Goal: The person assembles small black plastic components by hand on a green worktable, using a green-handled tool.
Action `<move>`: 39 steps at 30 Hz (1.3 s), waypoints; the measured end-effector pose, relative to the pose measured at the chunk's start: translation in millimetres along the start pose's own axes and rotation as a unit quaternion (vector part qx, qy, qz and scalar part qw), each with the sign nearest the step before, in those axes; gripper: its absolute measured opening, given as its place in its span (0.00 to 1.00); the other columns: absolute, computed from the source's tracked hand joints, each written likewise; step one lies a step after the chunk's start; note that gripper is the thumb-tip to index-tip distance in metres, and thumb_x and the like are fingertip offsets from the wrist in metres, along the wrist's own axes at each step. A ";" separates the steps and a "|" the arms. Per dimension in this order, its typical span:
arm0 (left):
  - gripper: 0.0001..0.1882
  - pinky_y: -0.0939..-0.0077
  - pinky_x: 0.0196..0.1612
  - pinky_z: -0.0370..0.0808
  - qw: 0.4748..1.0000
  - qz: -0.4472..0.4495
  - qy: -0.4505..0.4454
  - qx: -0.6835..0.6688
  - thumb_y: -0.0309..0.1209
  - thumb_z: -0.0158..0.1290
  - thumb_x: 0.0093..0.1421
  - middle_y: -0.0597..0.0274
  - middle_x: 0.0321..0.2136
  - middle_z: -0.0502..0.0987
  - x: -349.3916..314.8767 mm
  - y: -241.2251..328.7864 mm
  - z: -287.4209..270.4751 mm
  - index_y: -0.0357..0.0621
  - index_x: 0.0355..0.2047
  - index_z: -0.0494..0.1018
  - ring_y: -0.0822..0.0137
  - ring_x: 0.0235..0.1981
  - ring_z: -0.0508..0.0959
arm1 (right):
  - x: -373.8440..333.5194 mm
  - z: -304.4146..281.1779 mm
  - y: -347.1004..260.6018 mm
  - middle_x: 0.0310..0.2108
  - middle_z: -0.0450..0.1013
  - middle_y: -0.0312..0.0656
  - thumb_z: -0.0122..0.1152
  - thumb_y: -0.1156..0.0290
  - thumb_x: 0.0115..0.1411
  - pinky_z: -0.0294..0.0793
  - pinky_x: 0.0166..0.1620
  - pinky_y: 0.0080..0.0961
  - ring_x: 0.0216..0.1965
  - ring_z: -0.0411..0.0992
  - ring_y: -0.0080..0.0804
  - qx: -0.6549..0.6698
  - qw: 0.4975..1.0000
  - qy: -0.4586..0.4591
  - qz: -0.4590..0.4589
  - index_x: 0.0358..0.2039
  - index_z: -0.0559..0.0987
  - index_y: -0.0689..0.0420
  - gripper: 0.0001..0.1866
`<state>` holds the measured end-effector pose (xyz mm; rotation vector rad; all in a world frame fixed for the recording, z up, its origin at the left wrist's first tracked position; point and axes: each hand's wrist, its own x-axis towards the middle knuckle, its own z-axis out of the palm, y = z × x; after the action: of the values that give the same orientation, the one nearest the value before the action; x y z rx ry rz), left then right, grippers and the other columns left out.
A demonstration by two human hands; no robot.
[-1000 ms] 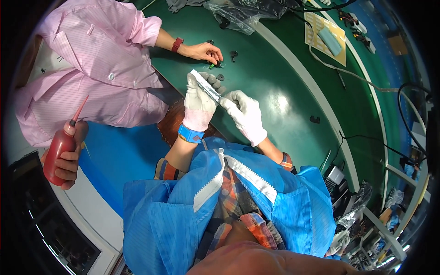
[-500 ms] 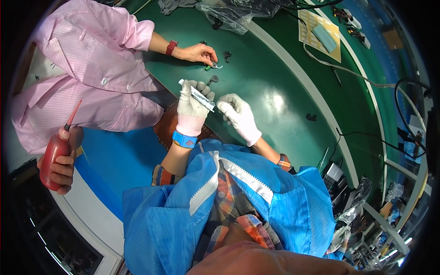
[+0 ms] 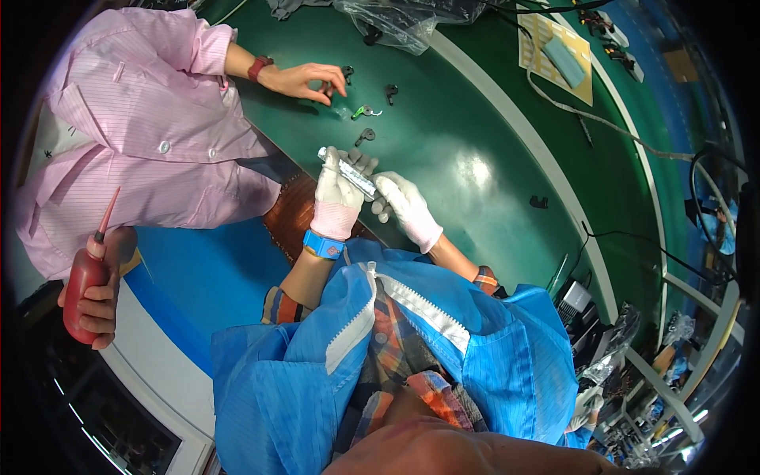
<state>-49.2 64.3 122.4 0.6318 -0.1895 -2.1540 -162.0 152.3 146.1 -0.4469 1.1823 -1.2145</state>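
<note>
My left hand [image 3: 339, 194], in a white glove with a blue wristband, is closed around a slim white-and-silver squeeze tube [image 3: 347, 174]. The tube slants across the palm, its white end pointing far left. Pinched fingers of my gloved right hand [image 3: 405, 210] meet the tube's lower right end. Just beyond the tube, a small dark part with a round head [image 3: 365, 136] lies on the green tabletop [image 3: 443, 127]. A bit farther away rests a similar part with a green piece and a white wire [image 3: 364, 112].
At the left, a co-worker in pink has one bare hand [image 3: 313, 82] over the table and a red squeeze bottle [image 3: 85, 297] in the other. More dark parts [image 3: 391, 94] lie nearby. A clear plastic bag [image 3: 404, 24] is at the back; a pale rail [image 3: 518, 119] crosses the right.
My right hand has come in to the tube's end, and the tube has shifted slightly right and down. The co-worker's hand has let go of the green part and drawn back left.
</note>
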 end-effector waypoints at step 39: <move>0.24 0.56 0.50 0.68 0.997 -0.073 -0.025 0.009 0.50 0.42 0.62 0.43 0.36 0.72 -0.6 -12.6 -13.4 0.37 0.32 0.68 0.50 0.42 0.72 | -1.6 -0.5 10.7 0.27 0.69 0.38 0.52 0.65 0.58 0.64 0.26 0.12 0.22 0.62 0.18 0.038 0.999 0.016 -0.032 0.40 0.71 0.66 0.16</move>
<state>-51.1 73.7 106.7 0.6185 -0.1956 -2.3128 -157.1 157.7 138.0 -0.4135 1.1516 -1.3217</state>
